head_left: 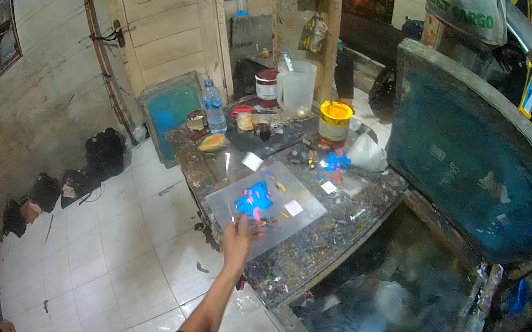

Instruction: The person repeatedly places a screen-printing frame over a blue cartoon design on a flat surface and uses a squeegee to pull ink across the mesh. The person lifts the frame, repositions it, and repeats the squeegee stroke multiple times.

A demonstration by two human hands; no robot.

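My left hand (pixel 242 238) reaches over the near left part of a translucent plastic sheet (pixel 224 200), just below a bright blue cutout piece with pink bits (pixel 251 197). Its fingers are blurred among small dark bits, so I cannot tell whether they hold anything. Small white squares (pixel 293 208) and yellow slivers lie on the sheet. The sheet rests on a stained, cluttered dark worktop (pixel 368 219). My right hand is out of view.
A water bottle (pixel 214 111), jug (pixel 299 92), yellow tub (pixel 337 126), second blue piece (pixel 336 161) and white bag (pixel 367 154) crowd the worktop. A teal screen (pixel 465 166) leans at right, beside a glass panel (pixel 373 289). A door (pixel 168 34) stands behind.
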